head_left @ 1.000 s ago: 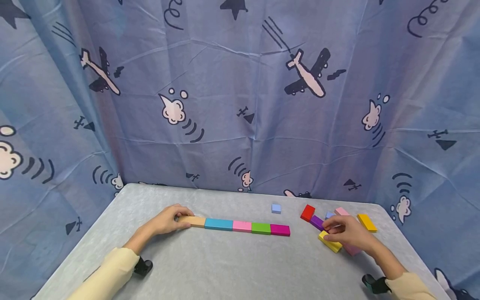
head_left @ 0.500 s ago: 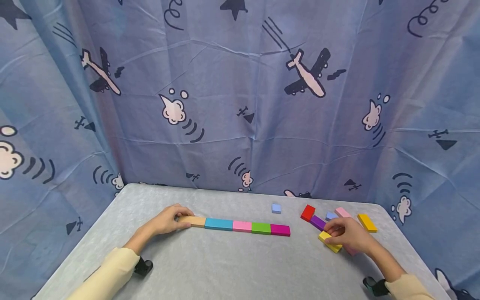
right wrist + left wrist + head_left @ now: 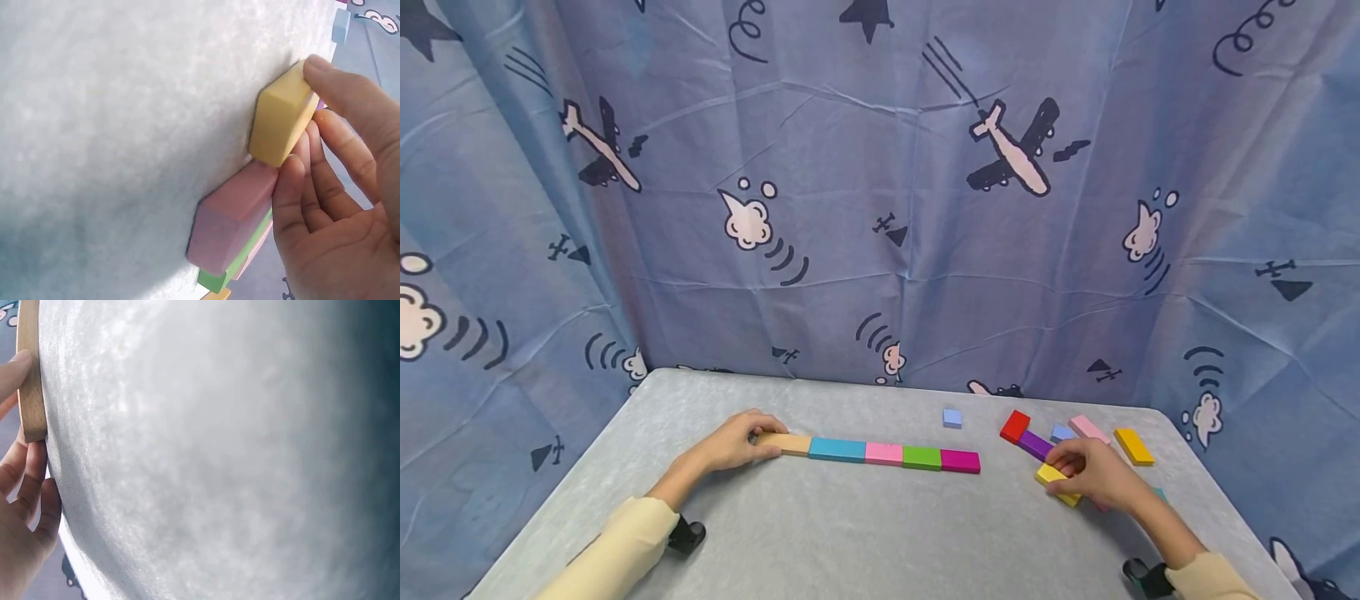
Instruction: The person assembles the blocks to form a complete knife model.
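My left hand (image 3: 736, 442) grips the left end of a natural-wood block (image 3: 795, 444), thumb on the near side. That block begins a straight row with a blue block (image 3: 837, 450), a pink block (image 3: 883, 454), a green block (image 3: 922, 458) and a magenta block (image 3: 960, 462). At the right, my right hand (image 3: 1099, 475) pinches a yellow block (image 3: 275, 115) between thumb and fingers. A darker pink block (image 3: 231, 219) lies against its end, mostly hidden under the hand in the head view. A purple block (image 3: 1036, 446) lies just beyond the fingers.
Near the right hand lie a red block (image 3: 1015, 427), a small blue block (image 3: 1063, 433), a light pink block (image 3: 1088, 428), an orange-yellow block (image 3: 1134, 447) and a teal block (image 3: 1160, 493). A light blue block (image 3: 952, 418) stands behind the row. A curtain (image 3: 880, 208) closes off the back.
My right hand has closed its thumb and fingers around the yellow block, which has shifted slightly left. A teal corner now shows beside the wrist. The left hand keeps still.
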`<state>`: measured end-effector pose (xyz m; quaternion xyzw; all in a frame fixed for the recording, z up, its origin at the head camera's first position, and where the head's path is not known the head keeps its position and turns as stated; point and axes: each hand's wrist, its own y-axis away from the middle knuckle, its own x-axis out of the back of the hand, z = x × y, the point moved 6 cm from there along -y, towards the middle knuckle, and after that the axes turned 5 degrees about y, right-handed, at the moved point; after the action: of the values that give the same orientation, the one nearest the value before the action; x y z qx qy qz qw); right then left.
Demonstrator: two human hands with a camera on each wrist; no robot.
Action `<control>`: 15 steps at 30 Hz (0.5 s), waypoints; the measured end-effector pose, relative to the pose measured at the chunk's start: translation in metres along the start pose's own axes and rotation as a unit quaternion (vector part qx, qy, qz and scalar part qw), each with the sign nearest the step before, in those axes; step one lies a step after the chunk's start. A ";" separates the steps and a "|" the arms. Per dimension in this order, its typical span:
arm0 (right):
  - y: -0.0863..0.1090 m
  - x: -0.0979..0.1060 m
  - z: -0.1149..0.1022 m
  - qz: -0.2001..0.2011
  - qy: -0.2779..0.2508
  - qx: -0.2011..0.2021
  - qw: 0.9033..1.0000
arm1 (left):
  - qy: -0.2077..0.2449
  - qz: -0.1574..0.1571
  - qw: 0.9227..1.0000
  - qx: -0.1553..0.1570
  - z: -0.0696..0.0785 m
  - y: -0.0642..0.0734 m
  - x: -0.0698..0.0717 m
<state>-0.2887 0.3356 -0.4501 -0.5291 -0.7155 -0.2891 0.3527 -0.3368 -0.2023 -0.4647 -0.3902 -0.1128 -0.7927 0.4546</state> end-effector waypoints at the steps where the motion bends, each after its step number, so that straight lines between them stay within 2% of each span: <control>1: 0.000 0.000 0.000 0.000 -0.001 -0.001 1.000 | 0.001 -0.001 1.000 0.001 0.000 0.000 0.000; 10: -0.002 0.002 -0.003 -0.001 -0.025 0.021 0.999 | 0.000 -0.003 1.000 -0.004 0.003 0.000 0.000; 15: -0.003 0.002 -0.012 -0.010 -0.051 0.042 0.998 | 0.001 -0.002 1.000 -0.003 0.002 0.000 0.000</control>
<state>-0.2892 0.3264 -0.4415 -0.5211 -0.7489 -0.2354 0.3350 -0.3355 -0.2013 -0.4637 -0.3901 -0.1111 -0.7945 0.4520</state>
